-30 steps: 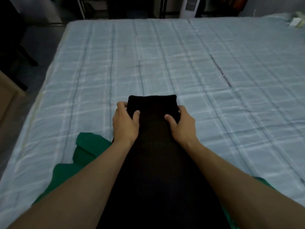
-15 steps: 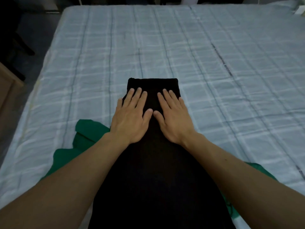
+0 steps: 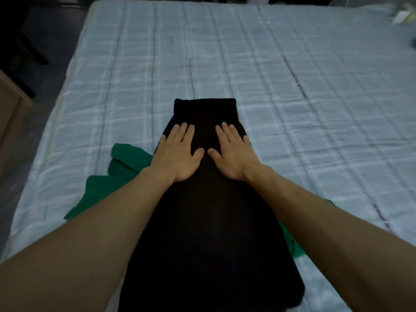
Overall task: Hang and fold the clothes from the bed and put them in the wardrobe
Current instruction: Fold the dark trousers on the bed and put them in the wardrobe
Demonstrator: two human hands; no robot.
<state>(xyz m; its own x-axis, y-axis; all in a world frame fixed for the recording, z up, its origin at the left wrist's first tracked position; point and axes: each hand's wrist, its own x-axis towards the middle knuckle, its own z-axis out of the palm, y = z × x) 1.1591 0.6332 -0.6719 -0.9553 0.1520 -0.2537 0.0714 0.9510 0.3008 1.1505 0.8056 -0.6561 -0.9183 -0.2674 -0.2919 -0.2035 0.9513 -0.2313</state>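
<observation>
Currently both hands flat, fingers straight: left hand [image 3: 177, 152] and right hand [image 3: 234, 152] press the folded black garment [image 3: 207, 221] on the bed [image 3: 292, 75], likely flattening creases. Green garment [image 3: 126, 167] underneath.

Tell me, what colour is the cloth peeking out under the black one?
Green, seen in the head view.

No words or numbers to read. Thin dark line of tiny marks on bed sheet [image 3: 258, 64] at 1 o'clock, too small to read. Small pale thing [image 3: 401, 15] at 2 o'clock, too blurry.
</observation>
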